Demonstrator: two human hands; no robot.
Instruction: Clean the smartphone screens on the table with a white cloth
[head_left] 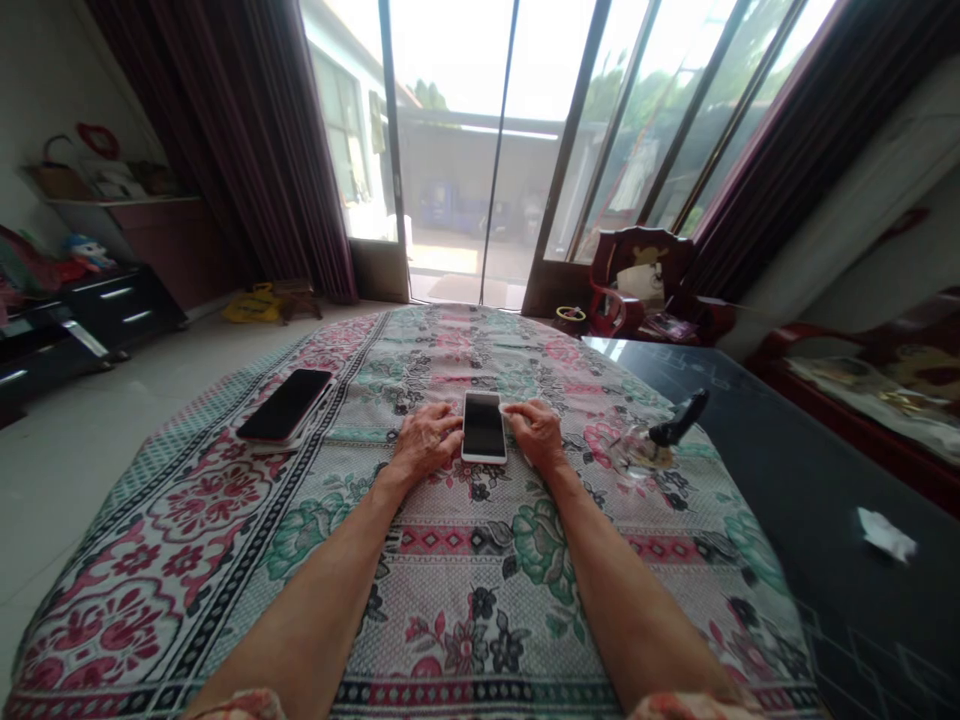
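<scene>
A white smartphone [484, 428] with a dark screen lies face up on the patterned tablecloth [450, 560]. My left hand [427, 440] rests on the cloth at the phone's left side, its fingers loosely spread and the tips against the edge. On the other side, my right hand [535, 432] is closed, with its thumb and index finger together at the phone's upper right edge. Something whitish shows at those fingertips, too small to name. A larger dark-screened device [286, 405] lies to the left, on top of something pale.
Right of my hands stands a clear glass object [637, 450] with a black handle-like part [679, 418]. A dark glossy table [817, 480] adjoins on the right, bearing a crumpled white tissue [886, 535]. Beyond are a carved red chair [637, 280] and glass doors [457, 180].
</scene>
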